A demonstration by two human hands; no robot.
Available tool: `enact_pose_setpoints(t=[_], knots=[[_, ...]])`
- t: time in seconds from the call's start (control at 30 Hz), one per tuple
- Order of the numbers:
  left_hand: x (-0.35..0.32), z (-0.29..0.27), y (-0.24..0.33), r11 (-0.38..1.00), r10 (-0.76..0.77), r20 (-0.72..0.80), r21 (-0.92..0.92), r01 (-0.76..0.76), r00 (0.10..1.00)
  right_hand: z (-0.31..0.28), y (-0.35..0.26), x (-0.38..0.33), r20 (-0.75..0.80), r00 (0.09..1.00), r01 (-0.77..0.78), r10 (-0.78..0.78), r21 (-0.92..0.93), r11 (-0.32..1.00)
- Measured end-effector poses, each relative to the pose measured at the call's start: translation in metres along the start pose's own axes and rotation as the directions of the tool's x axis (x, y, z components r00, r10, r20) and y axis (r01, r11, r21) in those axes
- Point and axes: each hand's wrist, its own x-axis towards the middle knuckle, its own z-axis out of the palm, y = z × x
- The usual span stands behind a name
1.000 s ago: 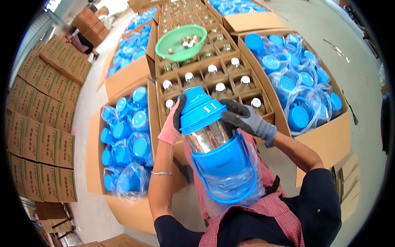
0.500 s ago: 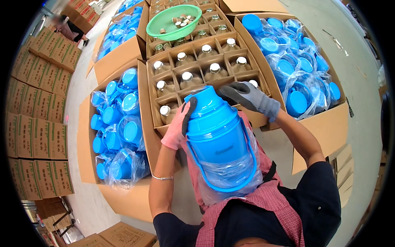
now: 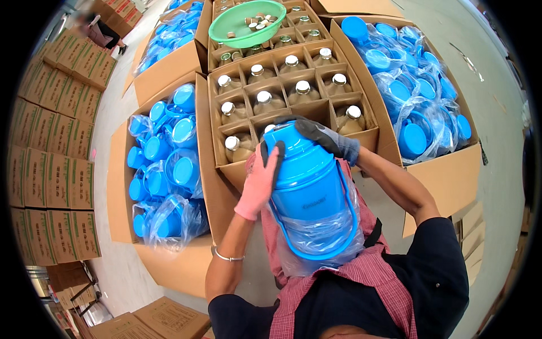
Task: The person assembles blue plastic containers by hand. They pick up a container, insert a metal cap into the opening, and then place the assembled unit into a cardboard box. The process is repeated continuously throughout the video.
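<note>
A blue thermos jug (image 3: 315,195) with a carrying handle leans against my body, its spouted top tilted away from me. Clear plastic film (image 3: 316,231) wraps its lower part. My left hand (image 3: 259,181), in a pink glove with dark fingertips, grips the jug's upper left side near the spout. My right hand (image 3: 326,138), in a grey and black glove, closes over the top right of the jug, fingers along the upper rim. Just beyond, a divided carton (image 3: 367,138) holds glass bottles with white caps (image 3: 303,86); the jug's top hides some of its near cells.
Open cartons of bagged blue jugs stand left (image 3: 212,169) and right (image 3: 443,172). A green basin (image 3: 223,39) with small stoppers rests on a farther bottle carton. Stacked cartons (image 3: 51,181) line the far left, where another person (image 3: 104,34) stands.
My right hand has moved left and down from beside the jug onto its top. My left hand has shifted slightly on the jug's side. The view has shifted a little.
</note>
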Motion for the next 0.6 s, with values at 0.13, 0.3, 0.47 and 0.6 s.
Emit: enact_pose_setpoints(t=[0.13, 0.3, 0.47, 0.6], knots=[[0.002, -0.001, -0.030, 0.941, -0.027, 0.106, -0.333, 0.061, 0.994, 0.035, -0.036, -0.015, -0.279, 0.956, -0.091, -0.092, -0.579, 0.810], [0.033, 0.018, 0.008, 0.536, -0.301, 0.515, -0.605, 0.589, 0.802, -0.026, -0.050, -0.026, -0.216, 0.948, 0.062, -0.233, -0.593, 0.803], [0.010, 0.041, -0.045, 0.606, -0.068, 0.246, -0.760, 0.236, 0.967, -0.005, -0.083, -0.003, 0.293, 0.941, 0.261, -0.170, -0.307, 0.915], [-0.011, 0.071, -0.086, 0.288, -0.178, 0.423, -0.841, 0.459, 0.888, 0.029, -0.145, -0.048, 0.350, 0.900, 0.434, -0.259, -0.661, 0.612]])
